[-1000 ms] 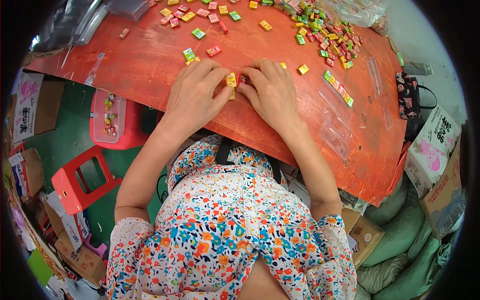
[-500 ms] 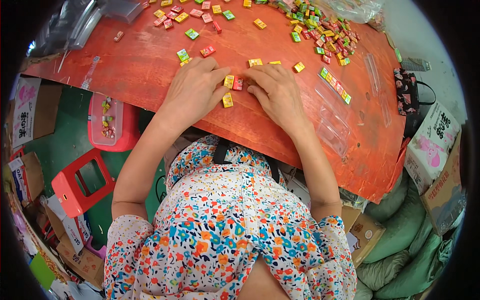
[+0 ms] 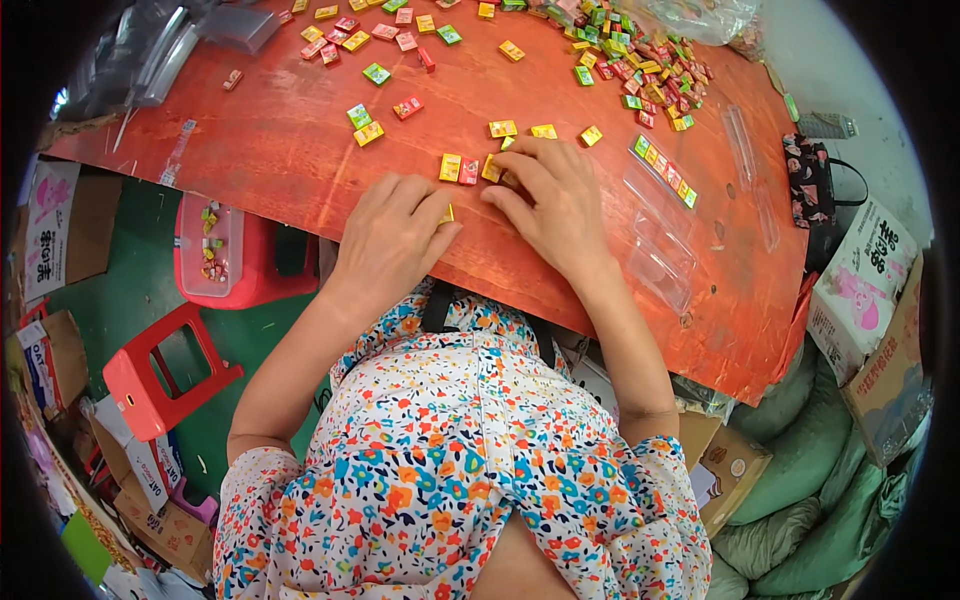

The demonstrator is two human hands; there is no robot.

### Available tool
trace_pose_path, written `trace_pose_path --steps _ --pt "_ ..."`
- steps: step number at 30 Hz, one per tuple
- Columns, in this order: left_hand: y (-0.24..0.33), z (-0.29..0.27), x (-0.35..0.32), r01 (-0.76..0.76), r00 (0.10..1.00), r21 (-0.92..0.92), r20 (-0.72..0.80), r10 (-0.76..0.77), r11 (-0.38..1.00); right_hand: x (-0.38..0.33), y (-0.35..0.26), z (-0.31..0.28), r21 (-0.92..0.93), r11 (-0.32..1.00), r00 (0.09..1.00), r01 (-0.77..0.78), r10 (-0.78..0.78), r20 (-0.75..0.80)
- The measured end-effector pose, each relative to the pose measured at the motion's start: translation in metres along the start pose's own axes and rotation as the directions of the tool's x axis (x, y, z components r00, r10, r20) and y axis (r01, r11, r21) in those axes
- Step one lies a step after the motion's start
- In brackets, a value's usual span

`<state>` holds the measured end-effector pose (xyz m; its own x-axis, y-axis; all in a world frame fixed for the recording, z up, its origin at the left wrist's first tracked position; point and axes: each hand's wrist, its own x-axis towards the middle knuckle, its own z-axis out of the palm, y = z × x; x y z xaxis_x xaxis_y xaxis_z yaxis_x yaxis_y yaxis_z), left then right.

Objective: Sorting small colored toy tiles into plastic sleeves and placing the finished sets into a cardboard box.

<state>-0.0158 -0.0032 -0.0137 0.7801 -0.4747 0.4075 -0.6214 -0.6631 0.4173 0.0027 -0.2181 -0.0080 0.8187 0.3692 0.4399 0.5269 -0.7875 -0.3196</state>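
Note:
My left hand point(image 3: 393, 232) is low on the red table, fingers curled and thumb closed around a small yellow box point(image 3: 447, 214), mostly covered. My right hand point(image 3: 553, 198) bends over another small yellow box point(image 3: 510, 179), pinched between thumb and fingers and partly hidden. Just left of those fingertips lies one more yellow box point(image 3: 490, 168). Between the hands, a yellow box point(image 3: 450, 167) and a red box point(image 3: 468, 172) stand side by side. Beyond the right hand lie two yellow boxes, one point(image 3: 502, 129) left of the other point(image 3: 543, 131).
On the right, a row of coloured boxes point(image 3: 664, 170) lies beside clear plastic trays point(image 3: 660, 255). A heap of small boxes point(image 3: 650, 75) fills the far right. Scattered boxes point(image 3: 377, 74) and clear packaging point(image 3: 240, 27) lie far left. Red stools point(image 3: 170, 370) stand left of the table point(image 3: 270, 150).
My left hand has drawn down toward me, covering the lower yellow box. My right hand has shifted slightly right, and yellow boxes now show at its fingertips.

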Motion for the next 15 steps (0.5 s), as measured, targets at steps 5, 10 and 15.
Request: trace_pose_path --steps 5,10,15 --pt "-0.025 -0.015 0.005 0.078 0.997 0.069 -0.032 -0.076 0.995 -0.020 0.018 -0.023 -0.053 0.998 0.998 -0.040 0.043 0.049" --pt "-0.049 -0.019 0.047 0.044 0.970 0.237 -0.245 0.016 0.970 -0.019 0.029 -0.047 -0.130 0.986 0.992 -0.104 0.112 0.055" --pt "-0.014 0.020 0.080 -0.214 0.976 0.090 -0.014 0.216 0.973 0.014 0.052 -0.038 -0.112 0.982 0.989 -0.149 0.151 0.007"
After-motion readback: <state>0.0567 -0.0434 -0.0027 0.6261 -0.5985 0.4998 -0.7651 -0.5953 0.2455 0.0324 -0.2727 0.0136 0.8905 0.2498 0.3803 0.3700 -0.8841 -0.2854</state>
